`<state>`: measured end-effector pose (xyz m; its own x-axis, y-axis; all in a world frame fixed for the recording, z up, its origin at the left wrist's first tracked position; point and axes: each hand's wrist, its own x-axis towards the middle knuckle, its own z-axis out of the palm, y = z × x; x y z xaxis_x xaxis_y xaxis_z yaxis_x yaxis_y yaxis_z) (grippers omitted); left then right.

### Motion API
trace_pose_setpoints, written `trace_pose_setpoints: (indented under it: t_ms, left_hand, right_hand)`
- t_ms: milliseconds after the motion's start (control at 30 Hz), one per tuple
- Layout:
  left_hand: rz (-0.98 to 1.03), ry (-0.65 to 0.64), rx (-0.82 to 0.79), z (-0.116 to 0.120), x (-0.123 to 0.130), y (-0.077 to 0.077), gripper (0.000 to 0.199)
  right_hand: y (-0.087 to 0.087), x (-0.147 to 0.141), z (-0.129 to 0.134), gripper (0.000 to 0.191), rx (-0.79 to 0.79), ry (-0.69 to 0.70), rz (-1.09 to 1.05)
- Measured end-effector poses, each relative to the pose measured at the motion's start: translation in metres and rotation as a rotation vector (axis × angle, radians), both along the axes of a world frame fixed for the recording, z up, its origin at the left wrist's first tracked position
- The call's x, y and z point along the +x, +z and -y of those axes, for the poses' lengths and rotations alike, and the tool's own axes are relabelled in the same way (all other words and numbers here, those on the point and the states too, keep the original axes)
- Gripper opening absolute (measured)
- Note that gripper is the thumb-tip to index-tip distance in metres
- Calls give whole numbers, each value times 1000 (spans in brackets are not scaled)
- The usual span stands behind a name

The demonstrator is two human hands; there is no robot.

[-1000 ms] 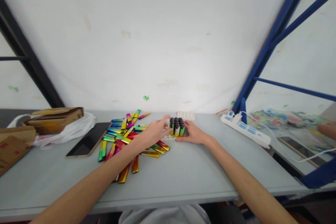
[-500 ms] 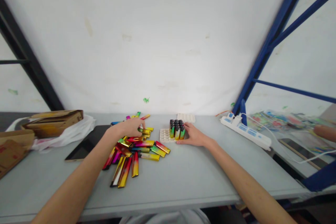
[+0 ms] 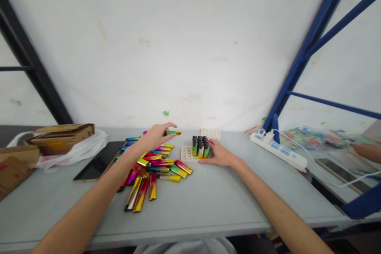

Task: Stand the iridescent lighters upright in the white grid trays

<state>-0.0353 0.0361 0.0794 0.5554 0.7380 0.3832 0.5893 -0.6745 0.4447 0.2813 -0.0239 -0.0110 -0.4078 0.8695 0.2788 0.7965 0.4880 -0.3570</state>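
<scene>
Lighters [image 3: 160, 162] with shiny, multicoloured bodies lie in a loose heap on the left part of the grey table [image 3: 220, 198], many of them overlapping. Over the far side of this heap, the left hand [image 3: 159, 134] is partly closed, pinching a single green-and-gold lighter [image 3: 174, 132] between thumb and fingers; the lighter is roughly level, its gold end pointing right. To the right of the heap sits a pale tray [image 3: 186, 154] with round hollows. Upright lighters [image 3: 201, 147], black tops upward, stand packed together on its right part, while hollows show at its left. The right hand [image 3: 219, 154] is half open, thumb and fingers curved around the right side of that upright group; how firmly it presses, I cannot tell. Farther back, near the wall, lies a second pale tray [image 3: 211, 133]. A dark tablet [image 3: 99, 161] lies left of the heap, and a white power strip [image 3: 279, 151] lies well to the right.
</scene>
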Motion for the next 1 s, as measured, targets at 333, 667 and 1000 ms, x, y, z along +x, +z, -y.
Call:
trace_pose_setpoints:
  t_ms: [333, 667, 1000]
  left_hand:
    - [634, -193, -601, 18, 28, -9, 35]
    - [698, -269, -729, 33, 44, -17, 39]
    - [677, -121, -1095, 26, 51, -24, 48]
  right_hand:
    - [2, -2, 2, 81, 9, 3, -19]
    - [3, -3, 2, 80, 11, 8, 2]
    - [2, -2, 1, 76, 26, 20, -4]
